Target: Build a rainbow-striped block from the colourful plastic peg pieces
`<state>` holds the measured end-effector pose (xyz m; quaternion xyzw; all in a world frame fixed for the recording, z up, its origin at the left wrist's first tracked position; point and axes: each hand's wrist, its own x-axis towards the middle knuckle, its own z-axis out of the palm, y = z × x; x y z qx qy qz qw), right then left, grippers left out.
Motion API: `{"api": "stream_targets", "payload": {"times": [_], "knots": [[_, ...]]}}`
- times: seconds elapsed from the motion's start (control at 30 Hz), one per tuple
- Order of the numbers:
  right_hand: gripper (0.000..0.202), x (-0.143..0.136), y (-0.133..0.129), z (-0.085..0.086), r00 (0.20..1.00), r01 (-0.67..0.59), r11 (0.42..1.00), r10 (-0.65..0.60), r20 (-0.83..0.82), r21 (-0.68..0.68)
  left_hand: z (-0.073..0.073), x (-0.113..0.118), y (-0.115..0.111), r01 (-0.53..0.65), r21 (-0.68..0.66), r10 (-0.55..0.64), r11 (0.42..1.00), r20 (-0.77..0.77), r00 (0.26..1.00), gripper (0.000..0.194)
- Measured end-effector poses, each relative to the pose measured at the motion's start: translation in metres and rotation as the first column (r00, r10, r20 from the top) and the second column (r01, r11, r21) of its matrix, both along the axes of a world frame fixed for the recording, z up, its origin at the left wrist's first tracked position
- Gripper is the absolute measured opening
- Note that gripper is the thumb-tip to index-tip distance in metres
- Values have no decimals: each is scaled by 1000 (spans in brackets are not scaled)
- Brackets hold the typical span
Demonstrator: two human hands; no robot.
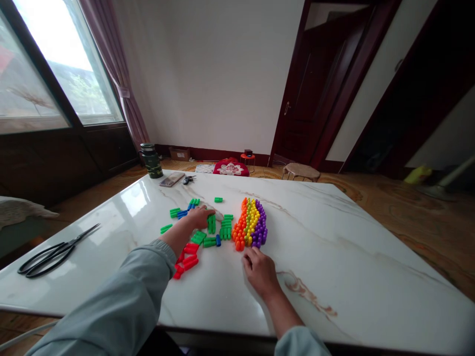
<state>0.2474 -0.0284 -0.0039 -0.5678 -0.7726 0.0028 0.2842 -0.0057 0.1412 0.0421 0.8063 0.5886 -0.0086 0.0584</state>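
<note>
My left hand [200, 217] reaches over a loose group of small plastic pieces, its fingers closed at the top of a green plastic piece [211, 225]. More green pieces [225, 232] lie to its right, and red pieces [191, 248] lie nearer me, partly behind my left forearm. A few blue pieces [181, 214] show beyond the wrist. My right hand [260, 269] rests on the table with curled fingers and nothing visible in them. Just beyond it, orange pieces [239, 230], yellow pieces [253, 217] and purple pieces [261, 225] stand packed in curving rows.
Black-handled scissors [55, 254] lie at the left of the white marble-look table [356, 277]. At the far left corner are a camouflage flask [151, 162], a phone [172, 179] and keys [188, 180]. A round stool [301, 171] stands beyond the far edge.
</note>
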Motion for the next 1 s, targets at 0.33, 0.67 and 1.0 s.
{"api": "stream_targets", "payload": {"times": [0.33, 0.67, 1.0], "knots": [[15, 0, 0, 0, 1000, -11, 1000, 10, 21, 10, -4, -2, -14, 38, 121, -41, 992, 18, 999, 53], [17, -1, 0, -4, 997, -63, 998, 63, 36, 1, -18, 4, -40, -36, 167, 17, 985, 109, 994, 50], [35, 41, -12, 21, 876, -407, 892, 442, 195, -196, -18, 11, -57, -103, 120, 92, 987, 92, 992, 65]]}}
